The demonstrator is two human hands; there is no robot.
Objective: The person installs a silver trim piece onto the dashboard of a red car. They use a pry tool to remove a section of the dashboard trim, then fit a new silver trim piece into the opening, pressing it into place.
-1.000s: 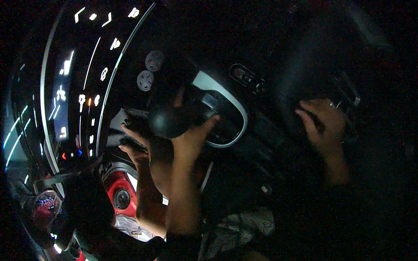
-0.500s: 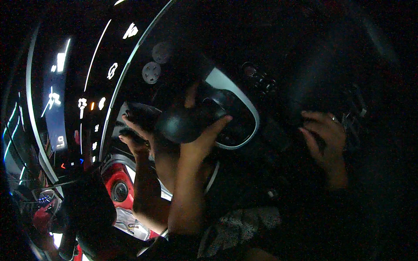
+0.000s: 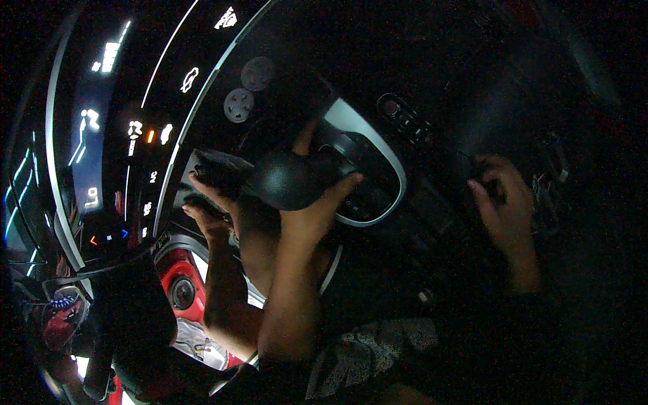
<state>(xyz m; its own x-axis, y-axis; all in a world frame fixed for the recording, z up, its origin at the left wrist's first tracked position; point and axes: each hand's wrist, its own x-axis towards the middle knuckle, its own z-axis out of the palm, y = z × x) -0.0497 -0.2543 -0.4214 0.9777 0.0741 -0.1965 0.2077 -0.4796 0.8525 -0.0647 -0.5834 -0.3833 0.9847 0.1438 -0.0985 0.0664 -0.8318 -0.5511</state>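
My left hand [image 3: 317, 199] reaches up over the dark centre console of a car. Its thumb and fingers curl round a black rounded knob [image 3: 283, 177], inside a silver-edged console surround [image 3: 397, 162]. Much of the grip is lost in shadow. Over to the right, my right hand [image 3: 506, 196] is half closed beside a dark part, its thumb bent toward the fingers. Whatever lies between them is too dark to name. At the left, another bare forearm [image 3: 226, 283] ends in fingers near a grey panel; I cannot tell whose it is.
A lit climate panel [image 3: 91, 135] with white symbols runs along the left. Round vents or dials [image 3: 238, 106] sit above the console. A row of dark controls [image 3: 405, 118] lies beyond it. Thin wires [image 3: 547, 185] hang at the right. A red door part with a speaker [image 3: 182, 295] shows lower left.
The view has shifted slightly, so the lit panel appears higher. My left hand keeps its grip. The fingers of my right hand have curled in more.
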